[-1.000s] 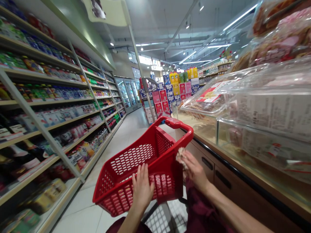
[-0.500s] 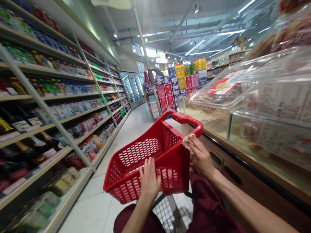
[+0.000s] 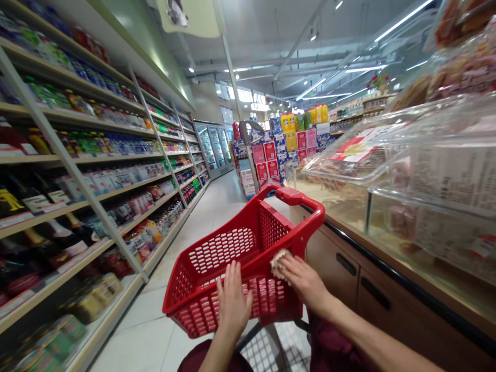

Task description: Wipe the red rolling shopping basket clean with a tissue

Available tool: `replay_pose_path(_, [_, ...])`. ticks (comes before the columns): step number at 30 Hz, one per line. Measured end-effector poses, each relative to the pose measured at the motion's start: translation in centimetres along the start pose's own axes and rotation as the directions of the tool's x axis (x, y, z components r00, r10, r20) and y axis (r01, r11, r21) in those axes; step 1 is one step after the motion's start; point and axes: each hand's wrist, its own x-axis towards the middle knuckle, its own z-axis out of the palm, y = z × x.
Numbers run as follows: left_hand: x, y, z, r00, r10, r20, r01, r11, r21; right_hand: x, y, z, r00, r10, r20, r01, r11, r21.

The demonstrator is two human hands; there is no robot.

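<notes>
In front of me stands a red plastic shopping cart with perforated sides and a red handle at its far right end. My right hand presses a crumpled cream cloth against the near side of the basket, just below the rim. My left hand lies on the near basket wall, fingers stretched out over its rim, with nothing in it. The basket's inside shows no goods, though part of its floor is hidden by the near wall.
Shelves of bottles and cans line the left side. On the right is a glass-edged display counter with clear plastic food packs. Stacked drink cartons stand ahead, with glass-door fridges farther back along the tiled floor.
My right hand has moved the cloth from the base of the handle down and left along the basket's near side. My left hand stays on the rim.
</notes>
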Motion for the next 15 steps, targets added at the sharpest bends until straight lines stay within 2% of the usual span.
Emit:
replay_pose_path(2, [-0.3, -1.0, -0.1, 0.999, -0.039, -0.008, 0.039, 0.999, 0.021, 0.1, -0.1, -0.1, 1.000, 0.016, -0.008, -0.016, 1.000, 0.003])
replay_pose_path(5, [-0.6, -1.7, -0.1, 0.999, -0.036, 0.009, 0.035, 0.999, 0.029, 2.2, 0.8, -0.8, 0.980, 0.149, -0.132, -0.158, 0.985, -0.063])
replay_pose_path(7, [-0.7, -1.6, 0.0, 0.999, -0.045, 0.002, 0.045, 0.998, 0.041, 3.8, 0.9, -0.5, 0.979, 0.161, -0.124, -0.176, 0.977, -0.121])
replay_pose_path(10, [-1.0, -1.3, 0.2, 0.999, -0.036, -0.031, 0.038, 0.997, 0.072, 4.5, -0.9, 2.1, 1.000, 0.011, -0.005, -0.011, 0.992, -0.127])
replay_pose_path(12, [-1.2, -1.3, 0.2, 0.999, -0.009, -0.039, 0.013, 0.996, 0.092, 4.1, -2.9, 4.4, 0.992, -0.099, 0.084, 0.106, 0.991, -0.080])
replay_pose_path(15, [-1.4, -1.5, 0.2, 0.999, 0.021, -0.031, -0.017, 0.994, 0.112, 3.9, -5.2, 7.0, 0.973, -0.127, 0.191, 0.142, 0.988, -0.067])
